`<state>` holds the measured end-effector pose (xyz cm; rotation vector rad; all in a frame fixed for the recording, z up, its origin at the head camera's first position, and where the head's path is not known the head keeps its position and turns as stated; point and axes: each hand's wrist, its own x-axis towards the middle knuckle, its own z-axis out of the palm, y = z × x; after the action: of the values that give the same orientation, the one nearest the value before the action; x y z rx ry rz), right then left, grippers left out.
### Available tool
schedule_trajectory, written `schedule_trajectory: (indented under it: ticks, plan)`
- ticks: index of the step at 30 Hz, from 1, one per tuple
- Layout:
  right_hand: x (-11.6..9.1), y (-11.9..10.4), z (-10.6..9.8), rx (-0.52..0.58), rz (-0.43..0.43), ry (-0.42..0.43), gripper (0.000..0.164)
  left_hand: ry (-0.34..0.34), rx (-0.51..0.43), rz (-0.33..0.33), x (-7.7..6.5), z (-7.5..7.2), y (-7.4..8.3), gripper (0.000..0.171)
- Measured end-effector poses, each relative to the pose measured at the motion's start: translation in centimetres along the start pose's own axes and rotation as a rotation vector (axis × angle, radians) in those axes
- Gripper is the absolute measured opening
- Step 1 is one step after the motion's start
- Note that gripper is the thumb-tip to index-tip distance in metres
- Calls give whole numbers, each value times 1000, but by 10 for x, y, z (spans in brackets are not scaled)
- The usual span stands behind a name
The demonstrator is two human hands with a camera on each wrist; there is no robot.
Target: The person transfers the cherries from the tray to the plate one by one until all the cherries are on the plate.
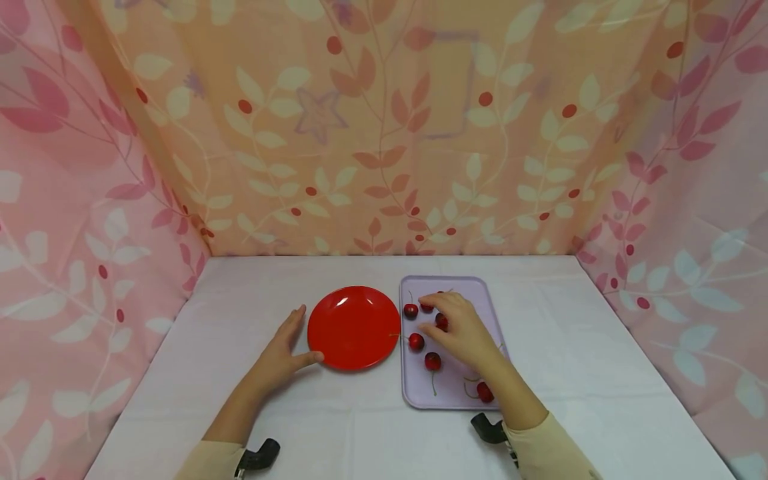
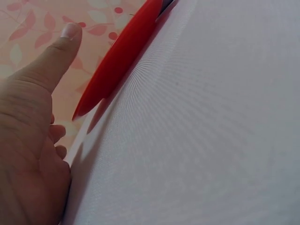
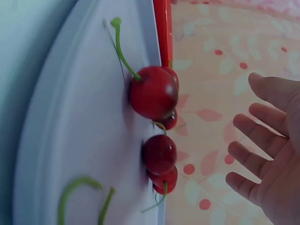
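Observation:
A round red plate [image 1: 354,328] lies on the table. At its left side my left hand [image 1: 281,357] is spread, the thumb by the near rim; whether it touches, I cannot tell. Right of the plate is a lilac tray [image 1: 418,392] bearing several dark red cherries [image 1: 433,361] with green stems. Over the tray hovers my right hand [image 1: 463,331], thumb and fingers apart, above a cherry [image 1: 441,321] it partly hides. In the right wrist view the right hand [image 3: 276,154] holds nothing and is clear of the cherries [image 3: 153,93].
A white cloth [image 1: 336,433] covers the table. Patterned fabric walls [image 1: 384,133] enclose the back and both sides. The plate's right rim lies close against the tray's left edge, and one cherry's stem reaches over the plate. Another cherry [image 1: 485,392] lies near my right forearm.

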<state>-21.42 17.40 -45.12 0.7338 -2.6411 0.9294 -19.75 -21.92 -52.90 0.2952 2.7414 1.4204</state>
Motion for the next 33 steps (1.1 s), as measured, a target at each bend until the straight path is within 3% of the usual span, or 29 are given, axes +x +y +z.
schedule_trajectory:
  ticks: [9, 25, 33]
  plan:
    - [5, -9, 16, 7, 147, -77, 36, -1, 58, -15, -1, 1, -1, 116]
    - [10, -8, 42, -11, 162, -120, 24, -9, 74, 2, 1, 2, -2, 115]
    - [5, -3, 49, -9, 216, -162, 19, -16, 64, 7, 0, 5, -1, 116]
